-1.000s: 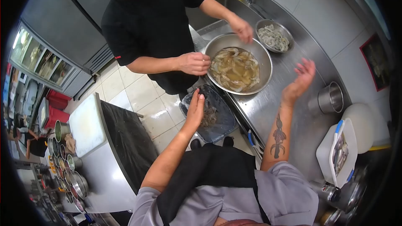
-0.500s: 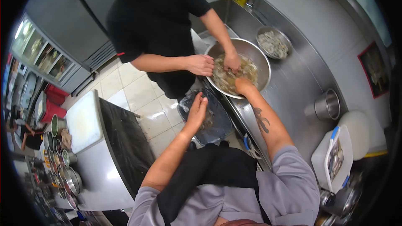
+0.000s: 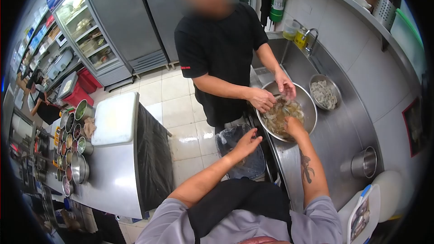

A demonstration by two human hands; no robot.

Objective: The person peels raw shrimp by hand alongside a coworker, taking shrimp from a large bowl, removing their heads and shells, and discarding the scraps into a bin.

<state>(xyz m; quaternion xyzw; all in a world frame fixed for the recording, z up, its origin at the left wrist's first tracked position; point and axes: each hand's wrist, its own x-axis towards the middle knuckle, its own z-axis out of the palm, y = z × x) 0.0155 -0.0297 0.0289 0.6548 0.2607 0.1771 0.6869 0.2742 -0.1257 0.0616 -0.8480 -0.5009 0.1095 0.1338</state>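
A large steel bowl [image 3: 313, 116] on the metal counter holds raw shrimp [image 3: 282, 113] in cloudy liquid. My right hand [image 3: 294, 126] reaches into its near side, the fingertips hidden among the shrimp. My left hand [image 3: 247, 143] hangs over a bin lined with dark plastic [image 3: 226, 141], fingers apart and nothing visible in them. Across the bowl, a co-worker's hand [image 3: 263, 100] pinches something small above the rim, and the other hand [image 3: 285, 86] is beside it. A smaller steel bowl [image 3: 324, 94] of pale peeled shrimp stands behind the large one.
A sink with a faucet [image 3: 311, 40] lies at the back. On the counter to the right are a steel pot [image 3: 364, 162] and a white container [image 3: 361, 214]. At left, a steel table [image 3: 115, 171] carries a white cutting board [image 3: 116, 117] and several small pots.
My view has tilted up and shifted left. The co-worker's hand has lifted out of the shrimp, and both their hands are now together above the bowl. My right hand stays in the bowl.
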